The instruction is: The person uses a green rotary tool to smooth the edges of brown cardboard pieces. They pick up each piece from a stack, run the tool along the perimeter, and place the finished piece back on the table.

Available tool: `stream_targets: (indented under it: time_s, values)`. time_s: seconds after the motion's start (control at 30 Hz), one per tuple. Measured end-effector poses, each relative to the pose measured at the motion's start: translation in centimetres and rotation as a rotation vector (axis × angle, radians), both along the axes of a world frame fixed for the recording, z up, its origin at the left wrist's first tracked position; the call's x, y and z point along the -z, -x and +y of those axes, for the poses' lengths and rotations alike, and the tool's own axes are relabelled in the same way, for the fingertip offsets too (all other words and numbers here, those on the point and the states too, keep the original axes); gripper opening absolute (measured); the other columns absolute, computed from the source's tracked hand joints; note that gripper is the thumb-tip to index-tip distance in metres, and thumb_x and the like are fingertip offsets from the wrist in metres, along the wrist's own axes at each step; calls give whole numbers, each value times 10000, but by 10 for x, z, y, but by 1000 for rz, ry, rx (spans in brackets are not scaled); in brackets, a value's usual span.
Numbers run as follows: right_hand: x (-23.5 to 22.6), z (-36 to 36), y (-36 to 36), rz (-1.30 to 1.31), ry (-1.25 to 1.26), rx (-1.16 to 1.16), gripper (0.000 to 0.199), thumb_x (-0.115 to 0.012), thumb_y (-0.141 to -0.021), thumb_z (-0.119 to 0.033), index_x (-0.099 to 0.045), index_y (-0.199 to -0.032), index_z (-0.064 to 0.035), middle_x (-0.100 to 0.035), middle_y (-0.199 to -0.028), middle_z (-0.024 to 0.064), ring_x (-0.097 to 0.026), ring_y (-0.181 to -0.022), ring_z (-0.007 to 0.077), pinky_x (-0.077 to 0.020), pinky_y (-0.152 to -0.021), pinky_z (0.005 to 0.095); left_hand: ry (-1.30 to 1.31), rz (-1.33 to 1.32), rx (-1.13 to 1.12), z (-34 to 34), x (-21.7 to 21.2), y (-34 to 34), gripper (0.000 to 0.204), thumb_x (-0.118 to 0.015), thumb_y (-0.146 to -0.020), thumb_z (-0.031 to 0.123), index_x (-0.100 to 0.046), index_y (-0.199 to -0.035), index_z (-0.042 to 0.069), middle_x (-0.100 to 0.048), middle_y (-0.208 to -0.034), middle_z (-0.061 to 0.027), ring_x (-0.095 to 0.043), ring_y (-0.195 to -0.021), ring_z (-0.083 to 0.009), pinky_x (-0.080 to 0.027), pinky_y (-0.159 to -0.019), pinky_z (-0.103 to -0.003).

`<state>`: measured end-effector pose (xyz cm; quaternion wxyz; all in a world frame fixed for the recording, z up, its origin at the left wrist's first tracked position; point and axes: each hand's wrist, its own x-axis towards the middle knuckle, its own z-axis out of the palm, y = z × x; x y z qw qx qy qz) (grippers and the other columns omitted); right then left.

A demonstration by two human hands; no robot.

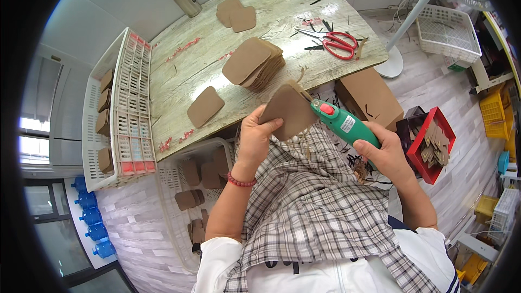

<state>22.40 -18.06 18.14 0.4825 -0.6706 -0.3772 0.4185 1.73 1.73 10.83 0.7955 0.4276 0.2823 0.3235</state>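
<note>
Now: wood-grain table [190, 76] w/ scissors [336, 43]; white crates [130, 108] | plank floor [434, 92]

Setting: small craft workshop, piecework type. Evidence: wood-grain desk [179, 76] carrying a stack of identical brown leather-like pieces [254, 64]; red-handled scissors [335, 42] among offcut scraps; white plastic crates [116, 114] sorted with the same pieces; red bin [420, 149] of trimmings on the floor; cardboard box [369, 95]; pedestal fan [412, 16]; yellow storage crates [494, 111] at right.
</note>
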Motion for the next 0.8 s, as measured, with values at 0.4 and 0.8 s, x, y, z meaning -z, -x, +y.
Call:
stream_targets:
  time_s: [0.4,0.8]
  values:
    - [-2,4,-3,252,77,-58,358,-681,-892,-249,-605,-1089,39,-578,-731,22,-526,-606,66,-441,-544,217,-97,209,196,8,-8,24,293,-627,-818,-74,-612,-1101,0,-668,-1019,-52,-618,-907,-103,-493,-809,-244]
    - [0,2,-8,283,160,-159,373,-694,-877,-266,-614,-1085,33,-575,-733,16,-535,-599,67,-457,-551,221,-105,80,11,25,-21,38,199,-710,-791,-28,-663,-982,-3,-696,-891,-60,-646,-768,-116,-527,-710,-255]
